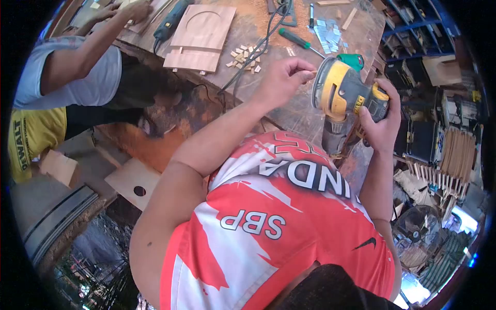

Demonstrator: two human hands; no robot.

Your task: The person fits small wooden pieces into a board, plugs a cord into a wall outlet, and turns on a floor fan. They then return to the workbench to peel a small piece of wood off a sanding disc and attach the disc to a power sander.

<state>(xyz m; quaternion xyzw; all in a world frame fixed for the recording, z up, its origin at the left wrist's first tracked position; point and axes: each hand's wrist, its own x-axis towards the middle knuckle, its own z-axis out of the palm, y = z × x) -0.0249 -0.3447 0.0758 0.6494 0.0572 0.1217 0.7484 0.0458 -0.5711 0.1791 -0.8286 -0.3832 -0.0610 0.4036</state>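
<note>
My right hand (382, 116) is wrapped round the body of a yellow and black random orbital sander (338, 90), tilted so its round pad faces left. My left hand (284, 82) pinches a small wood piece (313, 73) between thumb and fingertips, right at the edge of the sanding pad. Most of that piece is hidden by the fingers. A pile of small cut wood pieces (246, 58) lies on the workbench (305, 111), left of my left hand. Under the sander, a dark power tool (335, 139) stands close to my jersey.
Beyond my hands lie a green screwdriver (294, 38), pale blue scraps (327, 35) and a green object (351, 61). A wooden panel (201, 36) with a circular cut rests beside a rotary tool (173, 20). A black cable (253, 51) crosses the bench. Another person (77, 72) works at left.
</note>
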